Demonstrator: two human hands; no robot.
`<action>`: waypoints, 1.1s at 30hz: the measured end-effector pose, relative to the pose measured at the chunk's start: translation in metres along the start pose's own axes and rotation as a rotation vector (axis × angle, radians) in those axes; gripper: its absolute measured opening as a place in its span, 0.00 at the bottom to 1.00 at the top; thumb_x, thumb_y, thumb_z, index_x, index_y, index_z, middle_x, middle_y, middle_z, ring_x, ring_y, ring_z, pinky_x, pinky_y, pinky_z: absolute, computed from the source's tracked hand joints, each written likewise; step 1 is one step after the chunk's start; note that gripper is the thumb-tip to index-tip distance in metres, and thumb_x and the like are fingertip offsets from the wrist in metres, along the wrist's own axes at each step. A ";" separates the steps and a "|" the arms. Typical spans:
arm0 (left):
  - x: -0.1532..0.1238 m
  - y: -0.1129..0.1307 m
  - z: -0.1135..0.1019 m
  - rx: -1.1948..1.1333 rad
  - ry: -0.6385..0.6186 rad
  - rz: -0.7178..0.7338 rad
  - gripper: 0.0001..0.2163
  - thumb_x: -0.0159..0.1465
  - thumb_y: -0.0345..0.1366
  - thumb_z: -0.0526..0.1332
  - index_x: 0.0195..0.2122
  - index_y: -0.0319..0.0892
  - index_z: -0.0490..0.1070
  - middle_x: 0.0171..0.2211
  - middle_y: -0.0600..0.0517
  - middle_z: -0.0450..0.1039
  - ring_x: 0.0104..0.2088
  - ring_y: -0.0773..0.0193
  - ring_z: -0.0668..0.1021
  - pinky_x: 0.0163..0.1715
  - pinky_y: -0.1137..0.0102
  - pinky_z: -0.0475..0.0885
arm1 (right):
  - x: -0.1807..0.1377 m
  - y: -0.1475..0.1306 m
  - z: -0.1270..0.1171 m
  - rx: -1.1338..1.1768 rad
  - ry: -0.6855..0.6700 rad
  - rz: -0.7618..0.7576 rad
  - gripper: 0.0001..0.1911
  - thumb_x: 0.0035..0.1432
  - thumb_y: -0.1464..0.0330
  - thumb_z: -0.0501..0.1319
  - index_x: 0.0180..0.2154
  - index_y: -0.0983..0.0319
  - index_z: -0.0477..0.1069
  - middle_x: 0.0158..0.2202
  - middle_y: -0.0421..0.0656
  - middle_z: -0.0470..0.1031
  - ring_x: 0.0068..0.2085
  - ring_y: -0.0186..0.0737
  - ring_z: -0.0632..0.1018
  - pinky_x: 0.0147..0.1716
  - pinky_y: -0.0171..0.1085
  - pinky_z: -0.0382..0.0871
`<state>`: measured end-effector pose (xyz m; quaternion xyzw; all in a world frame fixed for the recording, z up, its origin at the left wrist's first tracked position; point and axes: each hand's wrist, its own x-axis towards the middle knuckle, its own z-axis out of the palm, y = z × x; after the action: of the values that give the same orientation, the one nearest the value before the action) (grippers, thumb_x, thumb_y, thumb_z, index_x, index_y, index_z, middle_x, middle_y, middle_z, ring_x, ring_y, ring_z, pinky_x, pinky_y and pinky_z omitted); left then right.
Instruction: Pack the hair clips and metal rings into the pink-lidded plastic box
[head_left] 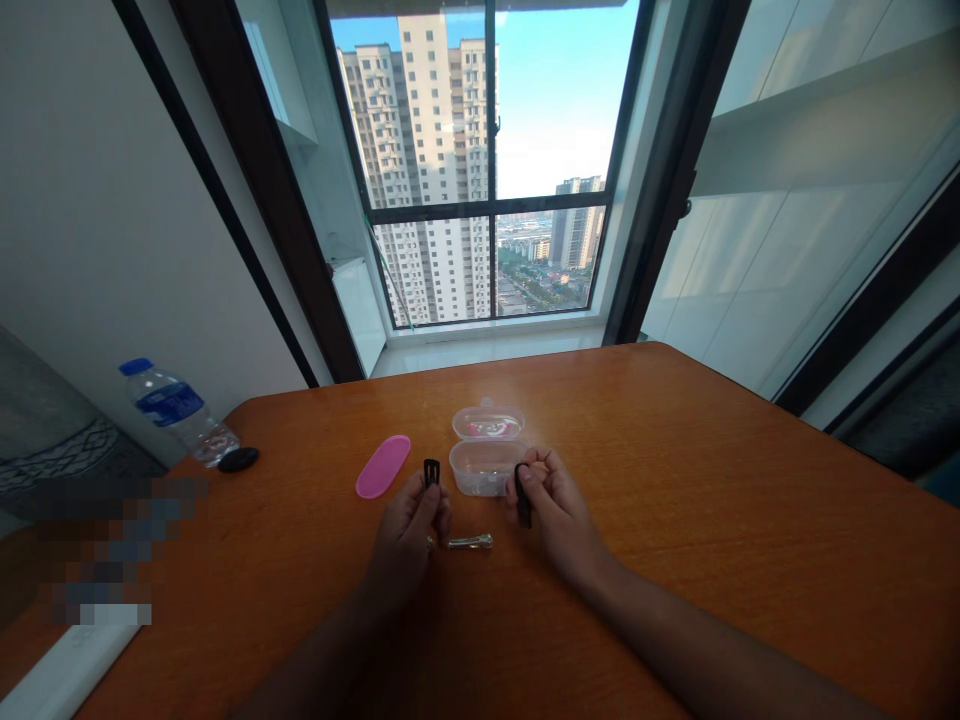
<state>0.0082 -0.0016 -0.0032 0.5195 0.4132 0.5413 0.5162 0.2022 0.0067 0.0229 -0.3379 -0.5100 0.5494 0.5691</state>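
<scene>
My left hand (409, 525) pinches a small black clip (431, 472) upright above the orange table (675, 500). My right hand (551, 505) is closed round a second black clip (522, 497), right beside a clear plastic box (486, 468) with its lid (489, 422) swung open behind it. Something pink and white lies in the lid. A small silver clip (470, 542) lies on the table between my two hands.
A pink oval case (383, 466) lies left of the box. A water bottle (176, 411) lies on its side at the table's left edge, with a black oval object (238, 460) beside it. A white strip (67, 670) sits at the near left corner. A window is beyond.
</scene>
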 end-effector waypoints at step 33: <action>0.002 0.010 0.005 0.100 -0.073 0.109 0.11 0.63 0.44 0.62 0.32 0.40 0.73 0.33 0.50 0.70 0.36 0.63 0.73 0.40 0.69 0.69 | -0.012 -0.014 -0.001 -0.200 -0.045 -0.147 0.19 0.66 0.53 0.54 0.37 0.60 0.73 0.26 0.39 0.66 0.29 0.36 0.68 0.32 0.35 0.64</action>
<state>0.0119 -0.0011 0.0073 0.5856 0.3920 0.5280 0.4740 0.2091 -0.0067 0.0338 -0.3422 -0.5982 0.4600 0.5598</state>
